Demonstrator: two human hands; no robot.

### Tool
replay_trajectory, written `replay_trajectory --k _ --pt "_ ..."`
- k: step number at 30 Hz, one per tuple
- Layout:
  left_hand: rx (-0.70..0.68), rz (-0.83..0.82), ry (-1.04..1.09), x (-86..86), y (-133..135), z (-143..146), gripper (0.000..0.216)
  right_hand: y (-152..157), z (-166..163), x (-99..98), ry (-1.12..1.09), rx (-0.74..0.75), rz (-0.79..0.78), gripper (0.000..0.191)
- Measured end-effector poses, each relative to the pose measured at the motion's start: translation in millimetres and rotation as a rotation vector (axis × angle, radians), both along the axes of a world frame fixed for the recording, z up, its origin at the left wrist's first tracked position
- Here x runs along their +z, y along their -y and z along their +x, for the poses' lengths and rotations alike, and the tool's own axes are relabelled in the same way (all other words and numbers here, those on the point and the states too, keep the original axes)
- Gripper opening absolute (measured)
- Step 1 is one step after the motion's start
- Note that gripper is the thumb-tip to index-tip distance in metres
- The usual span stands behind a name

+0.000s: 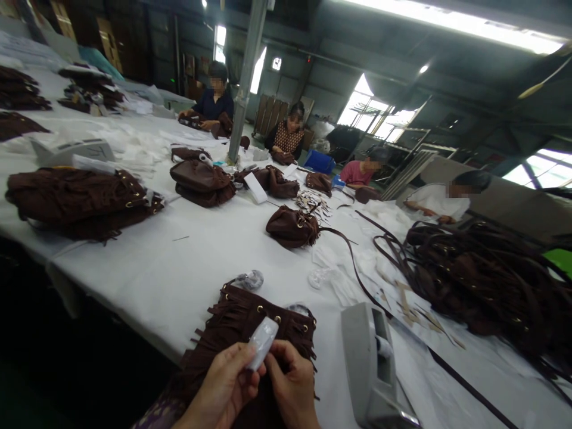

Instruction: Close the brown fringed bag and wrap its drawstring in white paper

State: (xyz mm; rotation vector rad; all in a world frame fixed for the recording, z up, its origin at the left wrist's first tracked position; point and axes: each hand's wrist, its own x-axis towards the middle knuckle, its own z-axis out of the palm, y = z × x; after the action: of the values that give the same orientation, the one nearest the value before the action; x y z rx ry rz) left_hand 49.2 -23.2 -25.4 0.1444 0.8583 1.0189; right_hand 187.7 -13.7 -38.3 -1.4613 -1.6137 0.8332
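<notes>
My left hand [230, 381] grips a small white packet [263, 342] with a shiny, clear-looking wrap, thumb on top. Close beside it, my right hand [290, 378] has its thumb and fingers pinched together near the packet's lower edge; what is between them is hidden. Beneath both hands a dark brown fringed bag [241, 310] with gold eyelets lies flat on the white-covered table. A clear plastic-wrapped piece [251, 279] sits at the bag's top left corner. To the right of my hands stands a grey tape dispenser [370, 363].
A finished-looking brown bag [290, 227] lies ahead, with stacked fringed bags [75, 199] at left. A heap of brown bags and straps [482, 280] fills the right side. A metal post [245, 77] rises from the table [147, 268]. Several people work along the far side.
</notes>
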Motion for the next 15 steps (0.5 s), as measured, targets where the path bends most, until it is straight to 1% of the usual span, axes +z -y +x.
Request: replay_trajectory --k 2,3,4,6,7,8,9,11,15 --pt "0.026 0.096 -0.083 -4.4 1 3 0.046 2 -1 -3.5 0.117 -0.085 0.155 0.008" --pt "0.041 0.135 -0.135 -7.3 1 5 0.052 2 -1 -4.0 0.187 -0.113 0.251 0.014" --pt "0.052 0.169 -0.193 -10.6 2 6 0.057 2 -1 -3.6 0.269 -0.116 0.342 0.024" --pt "0.044 0.233 -0.313 -17.2 3 9 0.062 1 0 -1.1 0.442 -0.052 0.478 0.041" --pt "0.034 0.262 -0.366 -20.2 3 10 0.062 0 0 0.5 0.519 0.005 0.521 0.045" --pt "0.028 0.285 -0.412 -22.6 4 11 0.061 -2 0 2.1 0.58 0.065 0.552 0.043" --pt "0.026 0.3 -0.449 -24.4 5 12 0.06 -5 0 3.7 0.62 0.123 0.579 0.039" --pt "0.031 0.314 -0.497 -26.5 6 14 0.058 -11 0 7.3 0.672 0.214 0.576 0.032" --pt "0.04 0.337 -0.579 -29.8 7 15 0.054 -23 0 20.0 0.743 0.387 0.429 0.021"
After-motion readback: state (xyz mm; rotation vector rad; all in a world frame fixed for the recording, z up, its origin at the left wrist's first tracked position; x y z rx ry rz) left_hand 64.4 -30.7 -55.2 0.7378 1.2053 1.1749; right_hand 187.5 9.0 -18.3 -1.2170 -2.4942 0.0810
